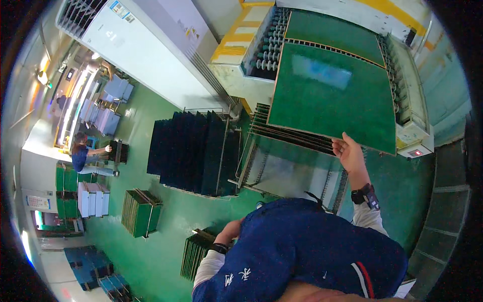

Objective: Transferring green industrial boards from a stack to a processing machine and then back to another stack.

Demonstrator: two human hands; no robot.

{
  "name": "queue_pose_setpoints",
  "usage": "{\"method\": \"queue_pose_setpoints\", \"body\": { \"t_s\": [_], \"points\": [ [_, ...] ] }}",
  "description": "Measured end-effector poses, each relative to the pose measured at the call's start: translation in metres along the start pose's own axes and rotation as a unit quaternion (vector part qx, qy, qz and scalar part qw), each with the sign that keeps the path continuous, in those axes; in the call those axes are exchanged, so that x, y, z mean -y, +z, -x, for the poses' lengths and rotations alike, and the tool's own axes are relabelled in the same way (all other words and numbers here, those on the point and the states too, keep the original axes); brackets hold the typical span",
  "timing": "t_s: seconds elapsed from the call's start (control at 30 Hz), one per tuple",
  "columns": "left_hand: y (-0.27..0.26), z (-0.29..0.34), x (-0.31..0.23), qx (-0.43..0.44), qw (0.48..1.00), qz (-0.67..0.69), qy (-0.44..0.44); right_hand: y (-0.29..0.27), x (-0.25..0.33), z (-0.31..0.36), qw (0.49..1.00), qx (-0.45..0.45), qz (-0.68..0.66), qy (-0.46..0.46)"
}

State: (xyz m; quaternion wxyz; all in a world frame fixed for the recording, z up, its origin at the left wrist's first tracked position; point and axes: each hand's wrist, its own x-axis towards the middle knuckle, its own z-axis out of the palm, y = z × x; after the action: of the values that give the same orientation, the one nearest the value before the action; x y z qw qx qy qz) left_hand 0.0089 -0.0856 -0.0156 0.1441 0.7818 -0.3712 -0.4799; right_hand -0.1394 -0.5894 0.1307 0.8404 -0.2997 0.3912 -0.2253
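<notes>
A large glossy green panel (332, 95) lies on the roller conveyor and overhangs its near end. My right hand (348, 153) is at the panel's near edge, its fingers bent and closed on that edge. Beneath the overhang, several thin panels (292, 133) stand in a rack with a pale, flat base (287, 168). Low on the left, my left hand (231, 230) hangs beside a small rack of green panels (195, 254). My body hides its fingers, so what it holds, if anything, does not show.
A second green panel (334, 32) lies farther back on the rollers (269, 53). Left of the rack stands a cart of dark panels (188, 151). A tall white cabinet (151, 55) rises behind it. Another person (83, 156) bends over a stack at far left.
</notes>
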Motion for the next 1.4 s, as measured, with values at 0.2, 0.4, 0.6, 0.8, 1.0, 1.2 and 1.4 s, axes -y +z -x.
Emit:
{"method": "queue_pose_setpoints", "body": {
  "t_s": [0.2,0.4,0.6,0.8,1.0,1.2,1.4],
  "points": [
    [-0.005,0.005,-0.017,0.012,0.999,0.024,-0.040,-0.005,0.000,-0.017,0.999,0.001,-0.033,0.004],
    [-0.008,0.010,-0.024,0.014,0.998,0.025,-0.057,0.005,0.005,-0.021,1.000,-0.001,-0.030,-0.007],
    [0.004,0.004,-0.006,-0.018,0.998,0.051,-0.035,0.003,0.005,-0.034,0.999,0.021,-0.044,0.003],
    [0.002,0.007,-0.009,0.005,0.999,0.025,-0.045,0.007,0.009,-0.038,0.999,0.012,-0.048,0.007],
    [0.019,0.003,0.013,-0.006,0.998,0.041,-0.050,0.012,0.010,-0.042,0.999,0.008,-0.051,0.004],
    [0.015,0.005,0.004,0.003,0.998,0.033,-0.057,0.013,0.014,-0.048,0.999,-0.003,-0.048,-0.003],
    [0.016,0.006,0.002,-0.002,0.998,0.036,-0.050,0.014,0.017,-0.051,0.999,0.000,-0.045,-0.010]
  ]
}}
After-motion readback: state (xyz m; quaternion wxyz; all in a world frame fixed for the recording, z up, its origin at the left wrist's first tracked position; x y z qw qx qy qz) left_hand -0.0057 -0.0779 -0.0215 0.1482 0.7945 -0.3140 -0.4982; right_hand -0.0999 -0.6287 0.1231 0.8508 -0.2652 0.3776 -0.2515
